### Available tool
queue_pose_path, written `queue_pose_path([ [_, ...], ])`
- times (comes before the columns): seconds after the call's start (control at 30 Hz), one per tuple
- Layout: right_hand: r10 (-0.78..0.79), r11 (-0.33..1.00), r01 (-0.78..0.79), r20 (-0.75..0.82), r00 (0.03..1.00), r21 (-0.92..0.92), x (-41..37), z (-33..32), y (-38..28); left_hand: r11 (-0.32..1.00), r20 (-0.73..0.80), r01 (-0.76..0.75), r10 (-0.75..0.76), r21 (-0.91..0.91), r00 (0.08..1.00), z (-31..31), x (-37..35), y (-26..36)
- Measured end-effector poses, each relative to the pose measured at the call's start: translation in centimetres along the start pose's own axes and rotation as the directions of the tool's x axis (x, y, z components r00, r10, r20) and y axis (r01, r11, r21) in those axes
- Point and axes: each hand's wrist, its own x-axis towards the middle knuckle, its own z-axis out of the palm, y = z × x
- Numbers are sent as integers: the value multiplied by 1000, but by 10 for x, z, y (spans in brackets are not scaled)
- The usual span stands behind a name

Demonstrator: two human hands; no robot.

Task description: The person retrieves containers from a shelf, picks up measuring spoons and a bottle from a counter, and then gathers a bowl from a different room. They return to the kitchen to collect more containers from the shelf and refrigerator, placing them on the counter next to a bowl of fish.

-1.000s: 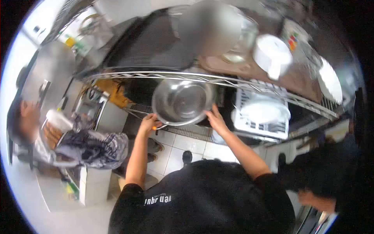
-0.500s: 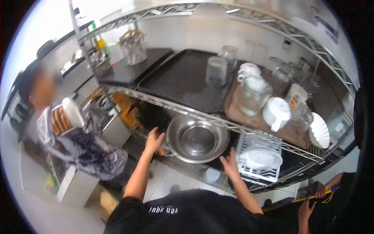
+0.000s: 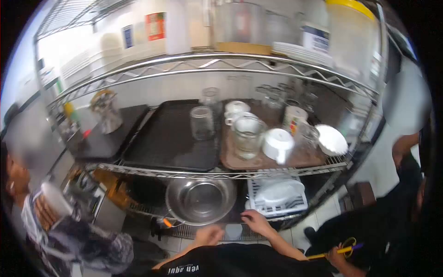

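Observation:
A wide steel bowl (image 3: 173, 196) sits on the lower rack shelf, in front of me. My left hand (image 3: 210, 235) is just below the bowl's near rim, apart from it; motion smears its fingers. To the right, my right hand (image 3: 256, 222) is near the bowl's lower right side, fingers loosely bent and apart, with nothing in them. Beyond it stands a white dish rack (image 3: 300, 207) with white plates (image 3: 279, 193). An orange-handled item (image 3: 167, 223) lies by the bowl's left front edge.
Above are a black tray (image 3: 170, 134) and a brown tray (image 3: 226, 154) with glasses, a glass pitcher (image 3: 248, 138) and white cups. A person in a patterned apron (image 3: 106, 244) stands left. Another person's hand (image 3: 336, 258) at right holds a yellow-handled item.
Both my hands have drawn back from the bowl's sides toward my body. The view has tilted up, showing the top shelf. The bowl still sits on the lower shelf.

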Motion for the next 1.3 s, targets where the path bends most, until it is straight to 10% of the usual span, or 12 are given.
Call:
queue_pose_path([
  [0.27, 29, 977, 43, 331, 943, -209, -36, 19, -44, 982, 457, 117, -38, -146, 889, -8, 14, -1],
  [0.43, 195, 946, -145, 152, 969, -291, -108, 27, -25, 956, 496, -35, 182, -292, 849, 7, -12, -25],
  [0.7, 348, 883, -371, -128, 929, -287, -233, -30, -9, 904, 715, 358, -90, -234, 693, 52, -49, 90],
  [0.87, 356, 822, -441, -278, 892, -361, -308, -95, -10, 846, 435, -180, 427, -503, 793, 110, -61, 142],
  [1.0, 456, 839, -531, -378, 806, -122, -367, -120, -37, 561, 240, -467, 777, -683, 582, 141, -35, 257],
  [1.07, 139, 881, -334, -491, 860, -334, -406, -119, -18, 340, 97, -575, 907, -744, 411, 170, -34, 315],
  [1.3, 137, 899, -421, -834, 535, -122, -528, -89, -21, 88, 63, -467, 996, -880, 67, 233, -75, 461],
])
